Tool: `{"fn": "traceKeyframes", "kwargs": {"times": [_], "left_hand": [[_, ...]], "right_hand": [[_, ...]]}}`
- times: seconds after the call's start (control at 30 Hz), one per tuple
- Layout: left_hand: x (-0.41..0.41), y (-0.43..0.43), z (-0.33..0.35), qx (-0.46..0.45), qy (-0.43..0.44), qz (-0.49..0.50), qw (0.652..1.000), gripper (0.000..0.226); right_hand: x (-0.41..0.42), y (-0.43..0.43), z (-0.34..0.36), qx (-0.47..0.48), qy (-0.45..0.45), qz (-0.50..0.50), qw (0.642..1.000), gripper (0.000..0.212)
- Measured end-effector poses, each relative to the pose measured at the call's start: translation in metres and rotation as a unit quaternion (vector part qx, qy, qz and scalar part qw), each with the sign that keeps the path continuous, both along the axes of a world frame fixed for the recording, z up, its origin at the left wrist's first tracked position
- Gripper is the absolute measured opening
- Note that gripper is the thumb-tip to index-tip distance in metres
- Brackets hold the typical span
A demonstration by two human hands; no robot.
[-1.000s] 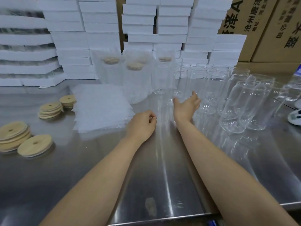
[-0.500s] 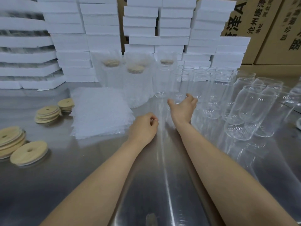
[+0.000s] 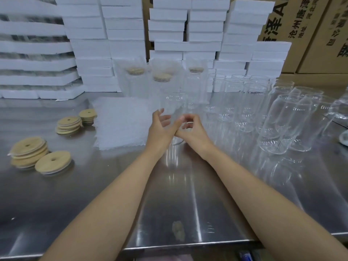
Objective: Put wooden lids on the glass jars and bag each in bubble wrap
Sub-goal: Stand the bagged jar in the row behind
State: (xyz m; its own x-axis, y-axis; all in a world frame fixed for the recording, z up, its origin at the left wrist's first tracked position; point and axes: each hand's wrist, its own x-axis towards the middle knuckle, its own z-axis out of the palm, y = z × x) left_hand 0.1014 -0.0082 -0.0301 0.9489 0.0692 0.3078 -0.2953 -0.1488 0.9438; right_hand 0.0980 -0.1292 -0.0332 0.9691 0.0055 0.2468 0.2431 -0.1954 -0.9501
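Note:
A clear glass jar (image 3: pixel 174 102) with no lid stands upright at the middle of the steel table (image 3: pixel 105 185). My right hand (image 3: pixel 192 130) grips its lower right side with curled fingers. My left hand (image 3: pixel 160 129) touches its left side, fingers relaxed and spread. Wooden lids with a centre hole lie in stacks at the left (image 3: pixel 53 162), (image 3: pixel 28 151), (image 3: pixel 68 124). A pile of flat bubble wrap bags (image 3: pixel 120 125) lies just left of my hands. Three lidded jars in bubble wrap (image 3: pixel 134 80), (image 3: pixel 162 83), (image 3: pixel 195 80) stand behind.
Several empty jars (image 3: pixel 244 102) crowd the table to the right, some leaning (image 3: pixel 278 125). White boxes (image 3: pixel 90 53) are stacked along the back, with cardboard cartons (image 3: pixel 310 34) at the far right. The table's front edge (image 3: pixel 188 243) is near me.
My right hand reached to the jars, took one and drew it back to the middle. My left hand uncurled and came up against the jar's left side.

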Motion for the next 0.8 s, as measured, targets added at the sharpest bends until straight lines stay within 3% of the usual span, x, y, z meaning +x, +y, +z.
{"fn": "traceKeyframes", "kwargs": {"times": [0.23,0.37,0.43,0.5,0.57,0.63,0.7,0.8], "left_hand": [[-0.002,-0.004,0.008,-0.140,0.031,-0.065,0.987,0.076],[-0.001,0.001,0.014,-0.037,0.018,-0.057,0.998,0.038],[0.001,0.008,0.020,0.014,0.008,-0.019,1.000,0.039],[0.006,0.026,0.026,0.058,-0.031,0.083,0.994,0.046],[0.009,0.056,0.030,0.127,-0.067,0.226,0.963,0.033],[0.006,0.087,0.030,0.212,-0.047,0.338,0.916,0.033],[0.000,0.113,0.032,0.293,0.042,0.393,0.870,0.043],[-0.010,0.137,0.037,0.404,0.229,0.365,0.807,0.052]], "right_hand": [[-0.004,0.000,0.010,0.074,-0.011,0.102,0.992,0.079],[-0.006,-0.002,0.011,0.110,0.014,0.138,0.984,0.079],[-0.006,0.000,0.010,0.156,0.040,0.139,0.977,0.075],[-0.006,0.001,0.010,0.162,0.060,0.134,0.976,0.070],[-0.006,0.002,0.010,0.152,0.070,0.132,0.977,0.071],[-0.006,0.003,0.010,0.149,0.070,0.130,0.978,0.075],[-0.005,0.003,0.010,0.145,0.069,0.126,0.979,0.076],[-0.004,0.004,0.010,0.145,0.069,0.121,0.980,0.075]]}}
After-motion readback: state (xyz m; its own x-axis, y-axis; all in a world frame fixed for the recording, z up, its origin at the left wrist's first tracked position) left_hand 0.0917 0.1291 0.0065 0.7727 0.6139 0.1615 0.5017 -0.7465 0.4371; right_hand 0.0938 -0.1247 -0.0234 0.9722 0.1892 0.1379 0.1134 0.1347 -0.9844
